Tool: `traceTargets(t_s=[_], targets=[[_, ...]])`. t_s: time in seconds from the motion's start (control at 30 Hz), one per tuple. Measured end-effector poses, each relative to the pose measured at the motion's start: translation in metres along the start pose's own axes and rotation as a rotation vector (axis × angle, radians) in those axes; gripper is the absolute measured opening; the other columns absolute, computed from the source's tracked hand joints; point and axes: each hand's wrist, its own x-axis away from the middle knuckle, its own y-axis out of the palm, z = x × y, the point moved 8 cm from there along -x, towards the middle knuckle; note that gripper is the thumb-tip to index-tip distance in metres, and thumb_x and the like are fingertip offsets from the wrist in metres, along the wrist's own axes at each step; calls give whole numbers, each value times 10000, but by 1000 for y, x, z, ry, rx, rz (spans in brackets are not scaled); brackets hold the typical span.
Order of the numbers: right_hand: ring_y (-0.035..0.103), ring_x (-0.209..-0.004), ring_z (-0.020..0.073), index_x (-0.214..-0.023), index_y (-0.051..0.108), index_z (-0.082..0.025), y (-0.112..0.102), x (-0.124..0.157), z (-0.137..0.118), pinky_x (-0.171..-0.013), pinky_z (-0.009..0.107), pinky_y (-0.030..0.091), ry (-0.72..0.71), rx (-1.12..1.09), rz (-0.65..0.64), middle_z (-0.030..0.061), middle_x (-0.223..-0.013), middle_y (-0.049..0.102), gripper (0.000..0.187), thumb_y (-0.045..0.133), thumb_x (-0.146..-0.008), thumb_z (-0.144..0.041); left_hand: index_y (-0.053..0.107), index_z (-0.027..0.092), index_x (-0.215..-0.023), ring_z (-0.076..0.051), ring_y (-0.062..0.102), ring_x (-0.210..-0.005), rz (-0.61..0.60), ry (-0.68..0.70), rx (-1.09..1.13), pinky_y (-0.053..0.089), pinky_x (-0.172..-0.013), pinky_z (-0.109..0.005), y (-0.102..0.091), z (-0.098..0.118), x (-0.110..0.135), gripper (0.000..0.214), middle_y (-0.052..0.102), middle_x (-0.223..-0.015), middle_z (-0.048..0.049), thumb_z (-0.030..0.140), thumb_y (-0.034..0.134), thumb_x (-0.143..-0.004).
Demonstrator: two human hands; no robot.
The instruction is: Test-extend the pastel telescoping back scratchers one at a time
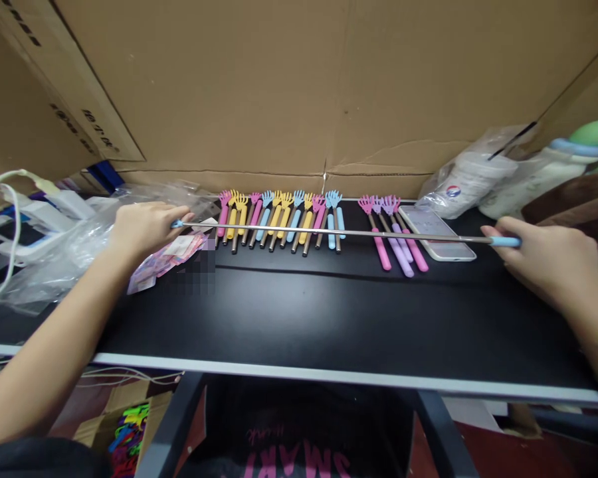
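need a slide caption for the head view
Left hand and right hand hold an extended telescopic back scratcher above a black table.

Seventeen back scratchers [276,221] on and above one black table [299,318].
Twelve make up the row at twelve o'clock: five yellow, four blue and three pink. Four more handles show in the group at three o'clock, two pink and two purple [402,259], though their heads overlap. One extended scratcher [349,233] spans from nine to three, between two hands, one left hand [147,229] and one right hand [553,262]. Also one phone [441,232] at three, and one cup [478,176] and one green-topped bottle [543,176] between two and three. Printed packets [167,259] at nine overlap too closely to count.
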Motion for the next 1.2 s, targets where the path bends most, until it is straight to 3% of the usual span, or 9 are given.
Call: traceTargets(t_s=[0.1, 0.23, 0.43, 0.53, 0.7, 0.83, 1.03, 1.2], targets=[[537, -603, 222, -975, 620, -225, -10, 1, -21, -510, 268, 227, -46, -30, -46, 135, -755, 670, 435, 302, -929, -517, 665, 218, -1064, -236, 639, -934, 12, 21, 17, 188, -545, -254, -11, 19, -1, 469, 718, -1041, -95, 428, 254, -987], [572, -622, 242, -1048, 631, -210, -35, 13, -70, -524, 280, 230, -235, -92, -91, 148, -758, 685, 362, 381, -918, -437, 699, 203, -978, -266, 661, -838, 53, 59, 91, 252, -531, -272, -31, 60, 1, 497, 729, -925, -130, 442, 263, -982], [613, -635, 242, -1032, 659, -218, -74, 35, -121, -518, 276, 195, -337, -133, -34, 124, -769, 713, 332, 408, -925, -407, 723, 218, -968, -276, 693, -797, 65, 203, 205, 316, -544, -264, -57, 125, 12, 409, 737, -838, -120, 407, 360, -972], [631, -636, 233, -1017, 664, -207, -91, 46, -149, -513, 276, 178, -435, -175, 9, 111, -759, 716, 314, 414, -926, -375, 730, 222, -966, -283, 700, -820, 42, 235, 244, 325, -546, -260, -70, 145, 12, 385, 740, -838, -117, 400, 388, -968], [642, -630, 232, -1074, 657, -185, -105, 52, -171, -507, 275, 176, -464, -219, 85, 104, -719, 705, 330, 397, -929, -329, 726, 209, -890, -292, 694, -802, 48, 206, 254, 330, -542, -268, -79, 148, 3, 432, 725, -787, -119, 443, 372, -967], [620, -592, 210, -1016, 662, -189, -102, 48, -171, -509, 268, 180, -499, -247, 126, 86, -694, 694, 289, 425, -900, -306, 718, 219, -894, -265, 674, -817, 114, 243, 289, 349, -549, -268, -77, 145, 3, 283, 729, -817, -91, 361, 474, -909], [586, -581, 188, -758, 630, -228, -95, 36, -149, -493, 260, 166, -518, -361, 161, 46, -660, 674, 245, 457, -871, -359, 695, 190, -922, -245, 611, -875, 312, 455, 318, 391, -577, -283, -82, 151, 16, 218, 705, -834, -77, 294, 506, -893], [550, -548, 162, -739, 604, -238, -96, 38, -144, -511, 249, 235, -665, -518, 176, 21, -617, 639, 373, 380, -933, -465, 680, 192, -882, -224, 588, -846, 495, 647, 260, 418, -654, -302, -92, 153, 23, 270, 678, -811, -72, 322, 454, -952]])
